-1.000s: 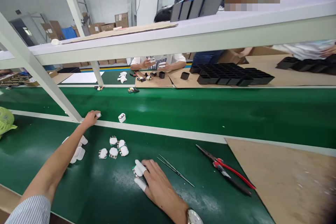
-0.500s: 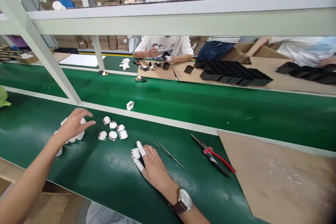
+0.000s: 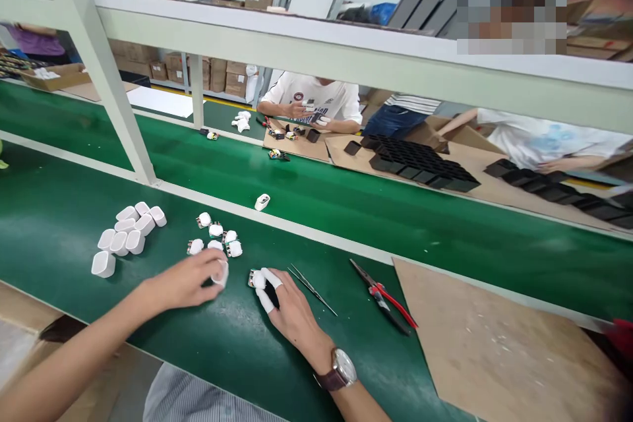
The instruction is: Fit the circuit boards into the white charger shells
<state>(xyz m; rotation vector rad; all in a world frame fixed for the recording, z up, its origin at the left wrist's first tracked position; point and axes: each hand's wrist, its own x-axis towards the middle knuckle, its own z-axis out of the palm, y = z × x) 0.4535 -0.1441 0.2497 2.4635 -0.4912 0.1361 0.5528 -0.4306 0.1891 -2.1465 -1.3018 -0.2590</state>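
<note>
My left hand [image 3: 200, 275] is closed around a small white plastic housing [image 3: 220, 273], just above the green bench. White finger cots cover the thumb and index finger of my right hand [image 3: 287, 303], which pinch a small circuit board with a white top [image 3: 257, 279] on the bench. Between my hands and the divider rail lie several similar white-topped circuit boards [image 3: 216, 230], partly hidden by my left hand. A cluster of white plastic housings [image 3: 126, 232] sits farther left. Tweezers [image 3: 314, 290] lie right beside my right hand.
Red-and-black long-nose pliers [image 3: 383, 297] lie to the right, near a cardboard sheet [image 3: 509, 343]. A white rail [image 3: 297, 225] and a slanted post [image 3: 106, 72] border the green conveyor belt [image 3: 346, 208], which carries a white housing [image 3: 262, 202]. Co-workers sit opposite, near black boxes [image 3: 420, 161].
My left hand has moved right from the housing cluster, carrying one white housing towards my right hand. My right hand stays at the same circuit board. The camera view has tilted.
</note>
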